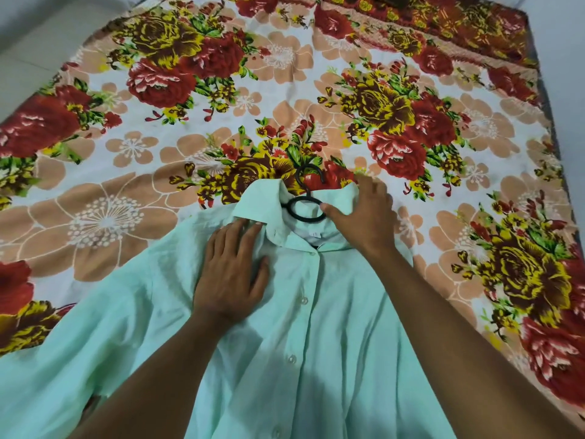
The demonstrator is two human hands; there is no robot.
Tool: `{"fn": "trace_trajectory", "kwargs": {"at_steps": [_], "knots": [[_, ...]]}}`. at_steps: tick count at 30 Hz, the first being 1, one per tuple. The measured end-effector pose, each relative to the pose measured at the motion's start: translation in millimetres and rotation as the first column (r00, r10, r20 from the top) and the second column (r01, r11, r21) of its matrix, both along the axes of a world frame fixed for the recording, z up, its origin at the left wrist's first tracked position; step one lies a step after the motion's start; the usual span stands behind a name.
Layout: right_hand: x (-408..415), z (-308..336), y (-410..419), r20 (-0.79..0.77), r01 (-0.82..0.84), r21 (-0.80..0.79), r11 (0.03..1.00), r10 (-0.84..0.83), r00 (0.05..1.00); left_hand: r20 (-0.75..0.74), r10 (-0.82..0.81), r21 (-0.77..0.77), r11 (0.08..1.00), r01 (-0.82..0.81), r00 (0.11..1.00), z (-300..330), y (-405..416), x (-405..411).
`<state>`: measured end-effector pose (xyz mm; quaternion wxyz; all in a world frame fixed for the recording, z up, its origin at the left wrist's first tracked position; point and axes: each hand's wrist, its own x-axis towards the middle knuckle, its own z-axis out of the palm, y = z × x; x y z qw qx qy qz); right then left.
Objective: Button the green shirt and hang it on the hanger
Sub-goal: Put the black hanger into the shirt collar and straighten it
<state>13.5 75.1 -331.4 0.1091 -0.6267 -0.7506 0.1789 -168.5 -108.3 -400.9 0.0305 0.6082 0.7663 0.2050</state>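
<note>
Green shirt (332, 343) lying front-up on bed, buttoned down placket w/ several pale buttons showing, collar toward far side, sleeve spreading out to left; black hanger (305, 204) sitting inside neck opening, hook and ring poking out past collar onto sheet, shoulders of hanger hidden under fabric; small white size label showing inside neck, just below ring.

Left hand (232, 270) lying flat on shirt's chest beside collar, fingers straight and spread, pressing cloth, gripping nothing; fingertips reaching collar edge.

Right hand (364, 213) resting over right side of collar, fingers loosely bent over fabric, thumb touching hanger ring; whether pinching collar or only pressing: cannot tell.

Floral bedsheet (158, 128) covering surface: white ground, large peach blossoms, red roses, yellow-brown roses w/ green leaves; slightly wrinkled; darker red patterned band (443, 17) running along far-right edge.

Pale floor or wall (34, 36) showing at upper left beyond bed; grey strip at upper right past sheet edge.
</note>
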Motion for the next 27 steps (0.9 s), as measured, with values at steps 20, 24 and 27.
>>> {"fn": "trace_trajectory", "kwargs": {"at_steps": [20, 24, 27], "knots": [[40, 2, 21, 0.03, -0.358, -0.264, 0.896, 0.379, 0.925, -0.014, 0.266, -0.148, 0.953, -0.265, 0.964, 27, 33, -42], [39, 6, 12, -0.005, -0.345, -0.296, 0.891, 0.359, 0.933, -0.057, 0.151, -0.216, 0.963, -0.16, 0.987, 46, 47, -58], [55, 39, 2, -0.154, -0.395, -0.228, 0.89, 0.368, 0.917, 0.155, 0.038, -0.167, 0.986, -0.011, 0.987, 79, 48, -74]]}}
